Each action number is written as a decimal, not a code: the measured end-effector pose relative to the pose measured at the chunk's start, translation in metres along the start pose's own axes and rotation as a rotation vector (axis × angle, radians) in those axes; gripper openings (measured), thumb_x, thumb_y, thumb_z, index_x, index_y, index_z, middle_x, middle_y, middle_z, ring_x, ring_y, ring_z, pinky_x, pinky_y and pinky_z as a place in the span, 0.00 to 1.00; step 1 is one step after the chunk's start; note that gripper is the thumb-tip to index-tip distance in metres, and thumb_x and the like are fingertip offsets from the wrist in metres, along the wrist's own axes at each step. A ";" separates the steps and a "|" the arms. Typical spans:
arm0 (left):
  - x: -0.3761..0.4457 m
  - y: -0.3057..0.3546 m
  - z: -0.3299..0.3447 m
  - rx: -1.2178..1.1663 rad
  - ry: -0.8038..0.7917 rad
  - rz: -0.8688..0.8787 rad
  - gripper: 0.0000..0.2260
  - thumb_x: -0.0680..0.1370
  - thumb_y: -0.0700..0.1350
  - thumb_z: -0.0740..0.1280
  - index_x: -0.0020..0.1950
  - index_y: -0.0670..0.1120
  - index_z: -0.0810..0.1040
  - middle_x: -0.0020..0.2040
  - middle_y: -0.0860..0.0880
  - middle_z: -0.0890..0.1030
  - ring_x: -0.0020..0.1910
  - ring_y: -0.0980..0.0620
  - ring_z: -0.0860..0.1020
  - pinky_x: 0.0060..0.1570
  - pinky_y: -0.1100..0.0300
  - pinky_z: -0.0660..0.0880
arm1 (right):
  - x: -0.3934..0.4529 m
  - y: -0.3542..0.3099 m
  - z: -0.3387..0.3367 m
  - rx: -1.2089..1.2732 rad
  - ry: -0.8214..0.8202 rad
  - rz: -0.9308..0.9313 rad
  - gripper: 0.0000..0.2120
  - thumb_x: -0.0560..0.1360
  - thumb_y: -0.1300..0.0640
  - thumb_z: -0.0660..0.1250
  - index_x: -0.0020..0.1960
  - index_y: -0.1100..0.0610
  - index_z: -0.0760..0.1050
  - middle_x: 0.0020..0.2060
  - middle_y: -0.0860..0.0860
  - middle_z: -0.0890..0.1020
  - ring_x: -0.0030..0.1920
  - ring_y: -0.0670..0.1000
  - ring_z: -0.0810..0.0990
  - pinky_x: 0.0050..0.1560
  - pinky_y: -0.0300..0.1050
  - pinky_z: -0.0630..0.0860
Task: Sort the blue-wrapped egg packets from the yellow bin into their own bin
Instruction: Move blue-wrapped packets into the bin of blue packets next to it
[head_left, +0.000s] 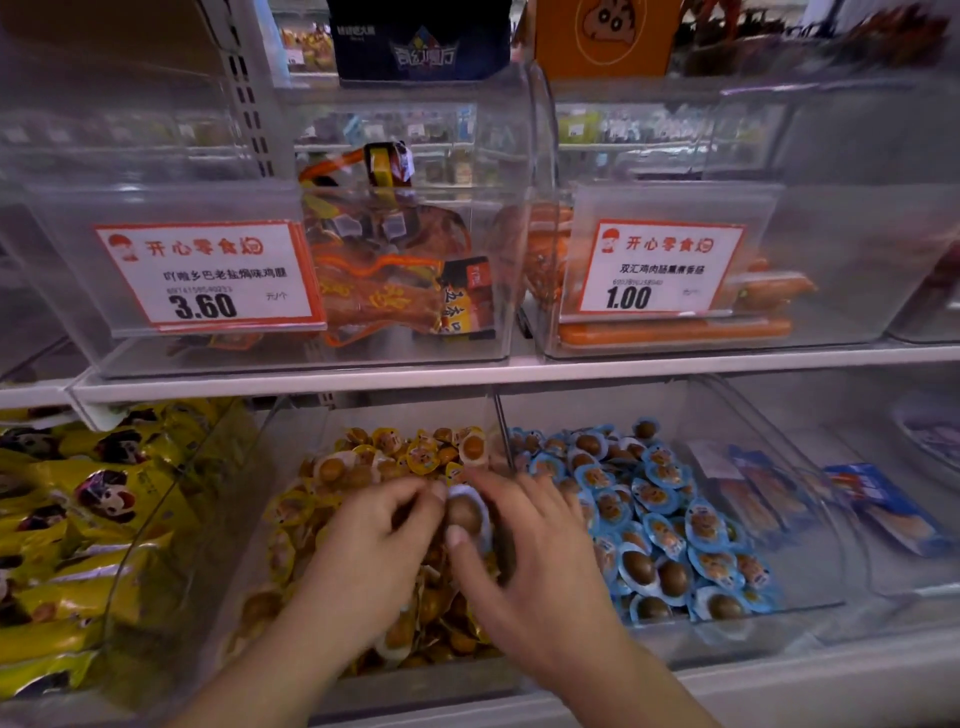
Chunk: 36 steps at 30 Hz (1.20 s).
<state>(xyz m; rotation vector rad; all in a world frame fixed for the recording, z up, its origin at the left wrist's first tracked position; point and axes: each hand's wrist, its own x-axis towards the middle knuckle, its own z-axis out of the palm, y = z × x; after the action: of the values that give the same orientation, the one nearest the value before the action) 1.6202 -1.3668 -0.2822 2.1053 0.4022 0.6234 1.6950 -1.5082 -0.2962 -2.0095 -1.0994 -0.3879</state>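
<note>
Shop shelf: over the yellow bin (291, 519), the right hand (535, 561) pinches a blue-wrapped egg packet (467, 514); the left hand (374, 540), at its nine o'clock, touches it with curled fingertips.

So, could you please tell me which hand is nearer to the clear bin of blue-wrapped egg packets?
Right. The right hand sits at that clear bin of blue-wrapped egg packets's left edge; the left hand is further left, over the yellow-wrapped packets.

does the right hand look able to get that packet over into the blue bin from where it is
Probably yes. The right hand already pinches the blue-rimmed egg packet over the yellow bin, and the blue bin sits directly to its right, open-topped, with only the low clear divider between.
</note>
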 end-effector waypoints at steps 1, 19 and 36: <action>-0.004 0.005 0.005 -0.035 0.001 0.000 0.12 0.81 0.47 0.65 0.42 0.59 0.82 0.33 0.57 0.82 0.33 0.61 0.77 0.32 0.68 0.70 | 0.001 -0.002 -0.002 0.081 0.004 0.011 0.17 0.75 0.44 0.65 0.63 0.46 0.77 0.52 0.41 0.81 0.53 0.42 0.78 0.55 0.45 0.76; -0.072 -0.061 -0.094 0.192 0.422 -0.240 0.21 0.80 0.46 0.65 0.71 0.58 0.68 0.63 0.62 0.71 0.61 0.61 0.71 0.57 0.62 0.69 | 0.031 -0.012 -0.002 0.034 0.065 0.085 0.17 0.75 0.50 0.59 0.55 0.53 0.82 0.48 0.46 0.83 0.49 0.45 0.79 0.48 0.31 0.70; -0.053 -0.082 -0.098 -0.120 0.292 -0.326 0.15 0.78 0.45 0.67 0.58 0.64 0.72 0.53 0.69 0.77 0.55 0.70 0.75 0.54 0.67 0.74 | 0.105 -0.028 0.145 -0.429 -1.024 -0.180 0.22 0.68 0.31 0.60 0.47 0.48 0.79 0.50 0.47 0.80 0.57 0.53 0.79 0.55 0.47 0.74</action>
<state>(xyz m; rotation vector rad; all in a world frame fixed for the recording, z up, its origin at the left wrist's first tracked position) 1.5167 -1.2826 -0.3169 1.7858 0.8325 0.7411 1.7174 -1.3295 -0.3127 -2.5604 -1.9358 0.4317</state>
